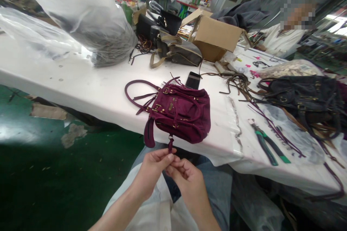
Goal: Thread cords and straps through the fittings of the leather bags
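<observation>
At frame centre, above the fingers, lies the purple bag; its short strap runs down-frame to the nearer left hand, which pinches it; right hand curled beside, hold unclear.

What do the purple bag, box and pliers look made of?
Purple bag: probably soft leather or imitation, low sheen; it slumps and creases.
Box: cardboard, matte brown; stiff panels, folded flaps.
Pliers: likely metal head, greyish; green-and-dark handles suggest plastic or rubber grips.
</observation>
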### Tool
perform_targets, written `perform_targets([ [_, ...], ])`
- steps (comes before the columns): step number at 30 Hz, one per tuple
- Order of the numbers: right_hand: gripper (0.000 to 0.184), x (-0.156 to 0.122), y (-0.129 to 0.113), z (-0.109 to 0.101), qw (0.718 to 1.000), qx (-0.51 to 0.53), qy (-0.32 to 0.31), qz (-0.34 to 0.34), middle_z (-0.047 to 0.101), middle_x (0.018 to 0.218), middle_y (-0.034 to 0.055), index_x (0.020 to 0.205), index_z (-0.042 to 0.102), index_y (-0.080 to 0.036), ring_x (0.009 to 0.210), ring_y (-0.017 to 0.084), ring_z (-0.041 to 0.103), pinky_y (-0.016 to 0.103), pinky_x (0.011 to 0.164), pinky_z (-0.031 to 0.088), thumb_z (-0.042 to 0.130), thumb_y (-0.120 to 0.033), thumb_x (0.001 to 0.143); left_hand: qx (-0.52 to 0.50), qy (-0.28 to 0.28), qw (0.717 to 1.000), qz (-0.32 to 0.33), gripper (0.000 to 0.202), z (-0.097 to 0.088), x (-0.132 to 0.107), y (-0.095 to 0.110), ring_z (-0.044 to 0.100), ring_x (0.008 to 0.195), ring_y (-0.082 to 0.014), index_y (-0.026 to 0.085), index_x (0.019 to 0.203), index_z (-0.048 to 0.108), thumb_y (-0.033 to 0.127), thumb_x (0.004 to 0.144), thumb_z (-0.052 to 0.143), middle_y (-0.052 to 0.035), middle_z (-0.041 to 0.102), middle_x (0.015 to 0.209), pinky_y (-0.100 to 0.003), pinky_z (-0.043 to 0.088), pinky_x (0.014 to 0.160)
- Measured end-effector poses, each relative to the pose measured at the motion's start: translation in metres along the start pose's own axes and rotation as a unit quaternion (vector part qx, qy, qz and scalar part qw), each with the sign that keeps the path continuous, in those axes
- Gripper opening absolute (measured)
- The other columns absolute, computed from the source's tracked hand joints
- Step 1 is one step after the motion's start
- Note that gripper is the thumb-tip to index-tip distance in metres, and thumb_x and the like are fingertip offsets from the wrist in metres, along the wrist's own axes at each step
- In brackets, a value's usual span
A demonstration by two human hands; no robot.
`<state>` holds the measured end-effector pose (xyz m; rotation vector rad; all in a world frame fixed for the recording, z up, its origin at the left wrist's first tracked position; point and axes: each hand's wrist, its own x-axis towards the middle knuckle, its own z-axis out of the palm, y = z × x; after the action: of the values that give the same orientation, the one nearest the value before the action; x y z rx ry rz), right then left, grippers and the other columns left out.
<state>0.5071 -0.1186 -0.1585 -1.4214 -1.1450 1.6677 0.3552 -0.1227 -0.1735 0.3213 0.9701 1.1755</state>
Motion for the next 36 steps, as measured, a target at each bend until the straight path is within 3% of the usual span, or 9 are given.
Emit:
perform_targets([
  [3,0.041,0.005,-0.009,-0.01,0.99,-0.116,0.046,-0.068,0.079,0.094,0.0106,0.091,0.078,-0.018,0.092,0.028,0.076,0.034,0.083,0.063,0.082,-0.059,0.091,0.006,0.022,1.0,0.013,0.037,-0.002,0.0,0.005,0.07,0.078,-0.016,0.014,0.104,0.082,0.047,0.087,0.086,-0.0057,0.076,0.082,-0.026,0.056,0.078],
  [5,0.043,0.013,-0.014,-0.008,0.991,-0.094,0.054,-0.08,0.079,0.1,0.0099,0.111,0.075,-0.019,0.094,0.026,0.076,0.034,0.084,0.064,0.078,-0.059,0.095,0.022,0.01,1.0,-0.002,0.034,-0.002,-0.001,0.009,0.063,0.067,-0.0129,0.013,0.092,0.08,0.046,0.088,0.083,-0.0029,0.068,0.072,-0.023,0.054,0.066],
  [8,0.065,0.028,-0.019,0.008,0.997,-0.001,-0.072,-0.015,0.074,0.089,0.0029,0.142,0.06,-0.021,0.07,0.021,0.072,0.03,0.063,0.063,0.079,-0.06,0.094,0.057,-0.022,0.997,-0.037,0.029,0.0,-0.003,0.015,0.054,0.055,-0.0116,0.014,0.08,0.074,0.042,0.086,0.08,-0.0002,0.058,0.065,-0.023,0.049,0.049],
  [10,0.07,0.036,-0.019,0.022,0.993,0.033,-0.111,0.025,0.066,0.074,-0.0035,0.146,0.056,-0.021,0.052,0.017,0.063,0.027,0.047,0.056,0.079,-0.06,0.093,0.087,-0.024,0.995,-0.043,0.03,0.002,-0.006,0.018,0.05,0.05,-0.0119,0.017,0.076,0.068,0.044,0.088,0.075,0.0014,0.053,0.062,-0.023,0.047,0.042],
  [12,0.066,0.041,-0.017,0.032,0.995,0.047,-0.087,0.024,0.068,0.074,-0.0029,0.142,0.059,-0.02,0.05,0.016,0.062,0.026,0.047,0.054,0.079,-0.058,0.093,0.137,-0.016,0.99,-0.032,0.035,0.001,-0.009,0.019,0.047,0.045,-0.0121,0.02,0.073,0.061,0.049,0.092,0.069,0.0027,0.05,0.058,-0.023,0.046,0.038],
  [17,0.058,0.048,-0.016,0.037,0.998,0.045,-0.04,-0.011,0.081,0.102,0.009,0.133,0.066,-0.018,0.078,0.022,0.076,0.029,0.067,0.061,0.083,-0.053,0.09,0.236,0.002,0.972,-0.008,0.041,-0.009,-0.015,0.014,0.039,0.038,-0.0096,0.022,0.072,0.055,0.054,0.098,0.061,0.0045,0.044,0.055,-0.02,0.037,0.032],
  [21,0.062,0.055,-0.022,0.034,0.994,0.095,-0.048,0.018,0.082,0.1,0.0108,0.126,0.07,-0.017,0.089,0.028,0.079,0.034,0.071,0.062,0.089,-0.058,0.083,0.175,0.007,0.984,-0.036,0.039,-0.012,-0.019,0.01,0.032,0.042,-0.0062,0.02,0.083,0.065,0.058,0.092,0.069,0.005,0.045,0.064,-0.018,0.03,0.032],
  [27,0.064,0.07,-0.036,0.024,0.989,0.113,-0.086,0.03,0.082,0.11,0.0162,0.115,0.078,-0.014,0.108,0.033,0.08,0.048,0.102,0.063,0.083,-0.07,0.087,0.073,-0.001,0.995,-0.074,0.046,-0.013,-0.027,0.001,0.031,0.048,-0.0046,0.018,0.097,0.068,0.061,0.085,0.08,0.0057,0.048,0.07,-0.017,0.027,0.037],
  [36,0.062,0.076,-0.035,0.036,0.99,0.14,-0.009,0.003,0.083,0.103,0.0182,0.105,0.076,-0.014,0.097,0.035,0.082,0.049,0.093,0.067,0.084,-0.072,0.084,-0.004,-0.044,0.994,-0.099,0.04,-0.009,-0.039,0.003,0.02,0.049,-0.0025,0.019,0.093,0.061,0.054,0.089,0.081,0.0077,0.043,0.07,-0.018,0.015,0.041],
])
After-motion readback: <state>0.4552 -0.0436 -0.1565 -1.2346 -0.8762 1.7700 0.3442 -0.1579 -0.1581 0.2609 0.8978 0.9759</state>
